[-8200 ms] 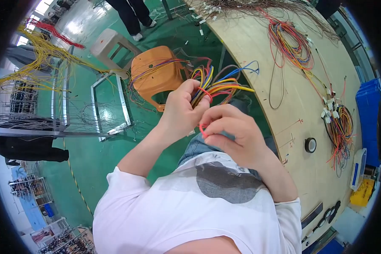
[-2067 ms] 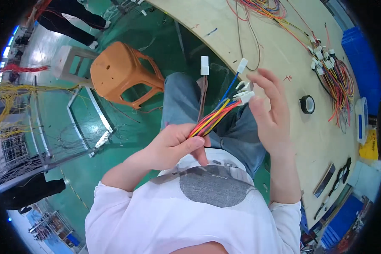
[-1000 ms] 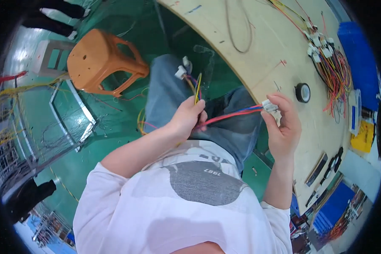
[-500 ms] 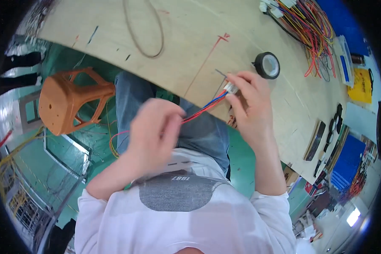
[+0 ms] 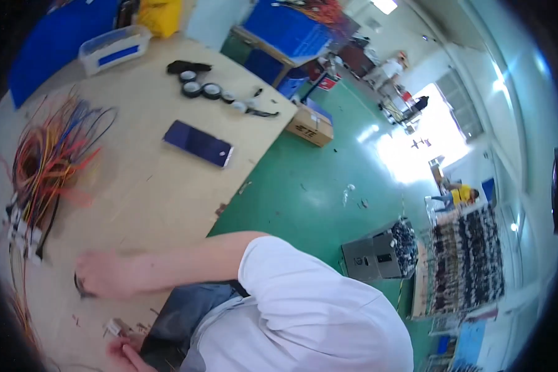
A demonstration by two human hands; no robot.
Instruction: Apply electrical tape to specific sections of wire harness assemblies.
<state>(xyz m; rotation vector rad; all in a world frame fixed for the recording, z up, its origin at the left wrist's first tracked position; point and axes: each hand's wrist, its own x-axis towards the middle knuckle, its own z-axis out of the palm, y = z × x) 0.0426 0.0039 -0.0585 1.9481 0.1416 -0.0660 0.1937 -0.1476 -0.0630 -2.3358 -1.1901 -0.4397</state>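
One wire bundle (image 5: 49,155): left side of the frame, loose loops of red, orange, yellow and blue on the pale tabletop (image 5: 130,204), white plugs (image 5: 25,234) at its lower end
Black ring (image 5: 79,286): lower left, mostly covered by the right hand (image 5: 105,274)
Right hand's fingers: bent down at the black ring, badly blurred; I cannot tell whether they grip it
Clear box (image 5: 115,51): upper left, a blue patch on its side
White connector (image 5: 116,327): lower left, near the bottom edge, beneath the right hand
Left hand (image 5: 129,356): at the bottom edge, partly cut off, fingers closed on the white connector
Dark slab (image 5: 198,144): upper middle, flat on the tabletop
Tape rolls (image 5: 211,91): above the slab, in a row
Carton (image 5: 310,126): upper middle, on the green floor (image 5: 304,186)
Grey bin (image 5: 375,254): right of centre, filled to the top
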